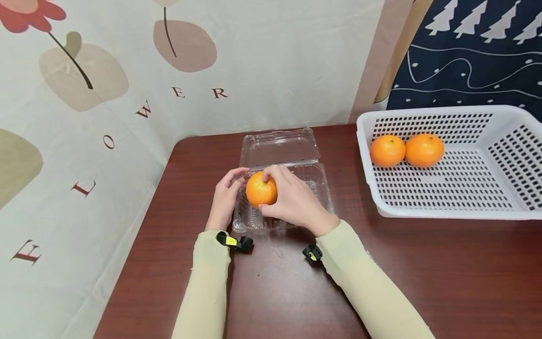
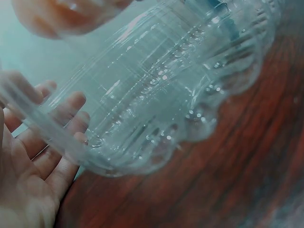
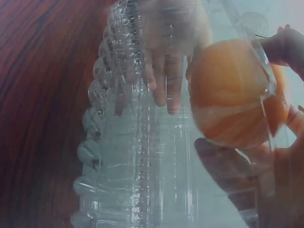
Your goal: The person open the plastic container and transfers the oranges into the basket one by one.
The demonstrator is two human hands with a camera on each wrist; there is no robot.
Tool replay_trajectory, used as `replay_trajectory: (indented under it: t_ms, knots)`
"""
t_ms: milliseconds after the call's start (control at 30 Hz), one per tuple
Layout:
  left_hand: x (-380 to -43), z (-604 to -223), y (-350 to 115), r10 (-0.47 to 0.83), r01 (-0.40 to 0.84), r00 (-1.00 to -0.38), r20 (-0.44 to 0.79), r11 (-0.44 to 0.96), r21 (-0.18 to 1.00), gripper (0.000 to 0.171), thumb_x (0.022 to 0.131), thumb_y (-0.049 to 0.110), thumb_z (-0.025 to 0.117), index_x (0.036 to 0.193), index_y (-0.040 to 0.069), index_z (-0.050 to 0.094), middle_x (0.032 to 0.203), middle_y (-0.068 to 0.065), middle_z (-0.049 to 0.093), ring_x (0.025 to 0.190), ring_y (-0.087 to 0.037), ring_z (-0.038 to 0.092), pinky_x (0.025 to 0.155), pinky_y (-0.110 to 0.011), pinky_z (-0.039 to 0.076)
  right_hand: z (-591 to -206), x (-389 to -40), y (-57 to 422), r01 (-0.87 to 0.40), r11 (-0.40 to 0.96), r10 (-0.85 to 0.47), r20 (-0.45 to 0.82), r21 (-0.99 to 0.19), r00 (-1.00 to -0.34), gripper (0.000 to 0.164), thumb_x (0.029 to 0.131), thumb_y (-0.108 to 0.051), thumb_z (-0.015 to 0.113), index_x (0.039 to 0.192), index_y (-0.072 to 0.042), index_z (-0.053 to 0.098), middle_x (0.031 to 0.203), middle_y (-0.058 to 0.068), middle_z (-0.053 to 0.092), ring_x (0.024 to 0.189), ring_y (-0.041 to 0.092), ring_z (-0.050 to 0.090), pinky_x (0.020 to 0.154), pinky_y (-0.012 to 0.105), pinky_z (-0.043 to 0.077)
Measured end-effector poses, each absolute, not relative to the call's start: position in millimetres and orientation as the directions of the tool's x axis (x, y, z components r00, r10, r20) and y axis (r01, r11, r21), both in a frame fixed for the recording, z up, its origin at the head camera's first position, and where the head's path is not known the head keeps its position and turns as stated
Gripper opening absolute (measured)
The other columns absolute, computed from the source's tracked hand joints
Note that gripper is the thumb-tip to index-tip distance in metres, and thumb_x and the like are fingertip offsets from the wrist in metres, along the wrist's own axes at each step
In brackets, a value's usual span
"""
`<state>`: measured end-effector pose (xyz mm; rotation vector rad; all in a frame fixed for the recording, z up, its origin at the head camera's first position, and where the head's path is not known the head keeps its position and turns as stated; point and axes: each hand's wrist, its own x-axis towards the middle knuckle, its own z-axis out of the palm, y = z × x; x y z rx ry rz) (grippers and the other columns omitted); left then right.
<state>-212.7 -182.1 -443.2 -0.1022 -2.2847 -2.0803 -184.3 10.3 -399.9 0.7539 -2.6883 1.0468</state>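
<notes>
My right hand [image 1: 295, 197] grips an orange [image 1: 259, 192] from its right side, thumb below and fingers over the top. The orange is above the left part of a clear plastic clamshell box [image 1: 320, 186], whose lid [image 1: 279, 147] lies folded back behind it. Through the box wall in the right wrist view, the orange [image 3: 232, 95] shows close inside the rim. My left hand [image 1: 225, 195] is at the box's left side. In the left wrist view its fingers [image 2: 57, 156] are loosely extended along the outside of the clear wall, holding nothing.
To the right, a white perforated plastic basket [image 1: 444, 214] holds two oranges [image 1: 425, 150] side by side at its left end. The reddish-brown table [image 1: 271, 292] ends at a printed cloth [image 1: 279, 70] behind and to the left. A dark tree-patterned cloth [image 1: 466, 66] hangs behind the basket.
</notes>
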Motion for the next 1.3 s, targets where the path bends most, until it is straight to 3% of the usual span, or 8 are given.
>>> replay_trajectory:
  t_ms: [333, 1033, 1300]
  knots:
    - [-210, -438, -182, 0.0, 0.074, -0.997, 0.075, 0.157, 0.985, 0.028, 0.09, 0.011, 0.045, 0.115, 0.01, 0.057, 0.117, -0.003, 0.055, 0.107, -0.018, 0.051, 0.088, -0.035, 0.041, -396, -184, 13, -0.515, 0.575, -0.396, 0.334, -0.636, -0.855, 0.056, 0.064, -0.041, 0.068, 0.108, -0.023, 0.039, 0.101, -0.008, 0.045, 0.074, 0.01, 0.048, 0.062, 0.028, 0.043]
    - [-220, -458, -189, 0.006, 0.072, -0.997, 0.072, 0.121, 0.99, 0.025, 0.091, 0.021, 0.048, 0.114, 0.02, 0.059, 0.116, -0.001, 0.055, 0.102, -0.018, 0.053, 0.083, -0.033, 0.046, -396, -184, 17, -0.525, 0.533, -0.41, 0.34, -0.664, -0.846, 0.063, 0.067, -0.042, 0.069, 0.117, -0.022, 0.036, 0.104, -0.003, 0.048, 0.073, 0.012, 0.05, 0.063, 0.029, 0.045]
    - [-219, -458, -189, -0.002, 0.06, -0.998, 0.061, 0.121, 0.991, 0.025, 0.091, 0.023, 0.05, 0.114, 0.019, 0.059, 0.116, -0.001, 0.055, 0.103, -0.018, 0.053, 0.083, -0.032, 0.046, -396, -185, 16, -0.524, 0.52, -0.394, 0.356, -0.674, -0.848, 0.066, 0.067, -0.043, 0.069, 0.122, -0.026, 0.037, 0.115, -0.009, 0.045, 0.08, 0.008, 0.05, 0.067, 0.027, 0.045]
